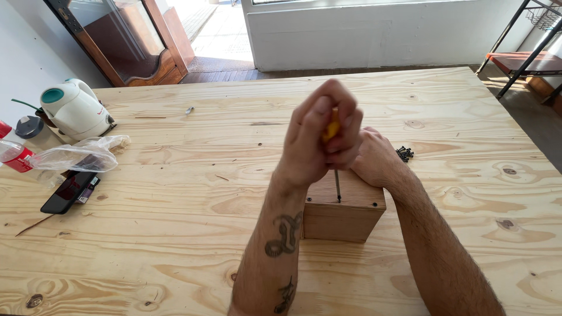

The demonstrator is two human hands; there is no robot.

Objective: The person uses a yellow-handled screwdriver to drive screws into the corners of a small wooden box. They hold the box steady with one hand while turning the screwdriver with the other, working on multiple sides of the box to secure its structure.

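Note:
My left hand (319,137) is closed around the yellow handle of a screwdriver (337,184) held upright. Its thin metal shaft points down and its tip meets the top face of a small brown wooden box (342,216) near the front edge. My right hand (376,159) rests on the far side of the box top, behind the shaft, and presses on the wood. Dark screw heads show at the box's front corners. A small pile of black screws (404,153) lies on the table just right of my right hand.
The box stands on a large pale plywood table (175,193). At the left edge are a white kettle (75,109), a clear plastic bag (79,155), a black phone (69,192) and a red-labelled bottle (14,155). A single screw (189,110) lies farther back.

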